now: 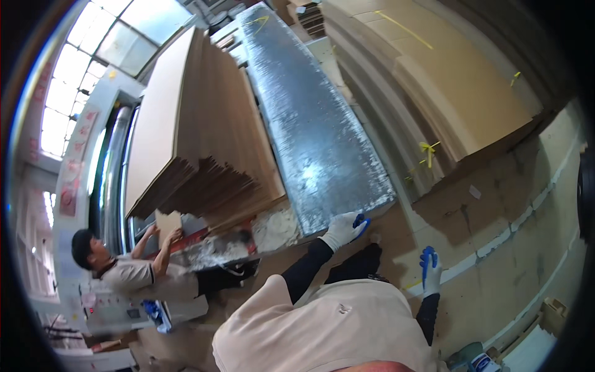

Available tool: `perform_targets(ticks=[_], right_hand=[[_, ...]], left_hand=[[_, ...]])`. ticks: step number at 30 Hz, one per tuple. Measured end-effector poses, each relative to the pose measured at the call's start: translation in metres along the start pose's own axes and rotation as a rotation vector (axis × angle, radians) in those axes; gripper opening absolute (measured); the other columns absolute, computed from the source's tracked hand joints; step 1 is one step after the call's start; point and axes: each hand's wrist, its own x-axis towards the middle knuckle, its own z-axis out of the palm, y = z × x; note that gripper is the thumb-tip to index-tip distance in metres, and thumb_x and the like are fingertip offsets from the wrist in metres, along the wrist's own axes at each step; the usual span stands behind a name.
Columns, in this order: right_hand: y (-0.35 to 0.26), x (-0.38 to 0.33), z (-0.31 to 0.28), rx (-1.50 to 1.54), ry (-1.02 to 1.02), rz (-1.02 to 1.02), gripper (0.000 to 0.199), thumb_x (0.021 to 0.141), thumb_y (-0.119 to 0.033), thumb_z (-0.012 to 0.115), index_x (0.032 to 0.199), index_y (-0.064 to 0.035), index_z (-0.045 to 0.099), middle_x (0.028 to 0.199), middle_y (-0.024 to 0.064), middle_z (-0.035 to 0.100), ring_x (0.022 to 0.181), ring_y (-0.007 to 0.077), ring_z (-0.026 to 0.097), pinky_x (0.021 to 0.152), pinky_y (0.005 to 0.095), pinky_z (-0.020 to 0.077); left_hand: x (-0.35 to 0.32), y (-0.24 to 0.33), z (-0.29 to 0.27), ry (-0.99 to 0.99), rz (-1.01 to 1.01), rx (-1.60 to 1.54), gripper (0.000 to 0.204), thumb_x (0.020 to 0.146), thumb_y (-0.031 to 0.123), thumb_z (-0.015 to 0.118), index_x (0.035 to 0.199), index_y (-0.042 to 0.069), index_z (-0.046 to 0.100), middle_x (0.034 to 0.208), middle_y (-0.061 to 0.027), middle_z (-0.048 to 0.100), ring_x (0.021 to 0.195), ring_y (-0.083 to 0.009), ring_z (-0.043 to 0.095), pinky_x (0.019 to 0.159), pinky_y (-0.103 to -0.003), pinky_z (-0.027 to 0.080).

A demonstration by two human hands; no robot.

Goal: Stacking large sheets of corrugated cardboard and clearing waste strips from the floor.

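My left hand [345, 230], in a white glove with blue-coated fingers, is just off the near end of a long metal-topped table [310, 136]. Its fingers are loosely bent and apart, and nothing shows in them. The grey tabletop is scuffed with whitish marks, mostly along its edges. Off to my right side hangs my right hand [431, 271], gloved the same way, over the floor. Its blue fingers are outstretched and hold nothing that I can see.
A tall stack of brown sheets [229, 142] stands left of the table. Stacked cardboard sheets [458, 80] with yellow straps lie to the right. At the left, a co-worker [127, 270] holds a small brown board [167, 224] beside a machine with rollers [114, 167]. A bucket [483, 361] is at lower right.
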Motion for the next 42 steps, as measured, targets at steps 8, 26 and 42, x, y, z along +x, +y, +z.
perform_targets(ticks=[8, 26, 42], right_hand=[[-0.106, 0.066, -0.036, -0.322, 0.213, -0.559, 0.032, 0.098, -0.012, 0.055, 0.127, 0.004, 0.058, 0.111, 0.0103, 0.067, 0.095, 0.0154, 0.064, 0.084, 0.0291, 0.0514], [-0.438, 0.36, 0.024, -0.647, -0.217, -0.936, 0.041, 0.087, -0.033, 0.07, 0.114, -0.0023, 0.063, 0.107, 0.0166, 0.065, 0.096, 0.0355, 0.064, 0.084, 0.0412, 0.0519], [-0.405, 0.364, -0.006, -0.256, -0.37, -1.01, 0.029, 0.087, -0.024, 0.07, 0.106, -0.0025, 0.066, 0.1, 0.0158, 0.068, 0.085, 0.0259, 0.067, 0.076, 0.0368, 0.0533]], left_hand=[[0.086, 0.038, 0.022, 0.004, 0.035, -0.25, 0.028, 0.092, 0.036, 0.062, 0.099, 0.01, 0.071, 0.091, -0.0161, 0.07, 0.086, -0.036, 0.067, 0.073, -0.041, 0.053], [0.128, 0.023, 0.017, 0.218, -0.383, -0.069, 0.034, 0.092, 0.043, 0.06, 0.101, 0.011, 0.07, 0.091, -0.0158, 0.07, 0.088, -0.0368, 0.067, 0.075, -0.045, 0.052], [0.172, 0.135, 0.064, 0.25, -0.237, -0.09, 0.03, 0.093, 0.035, 0.06, 0.091, 0.006, 0.065, 0.084, -0.0203, 0.065, 0.081, -0.0407, 0.063, 0.069, -0.047, 0.049]])
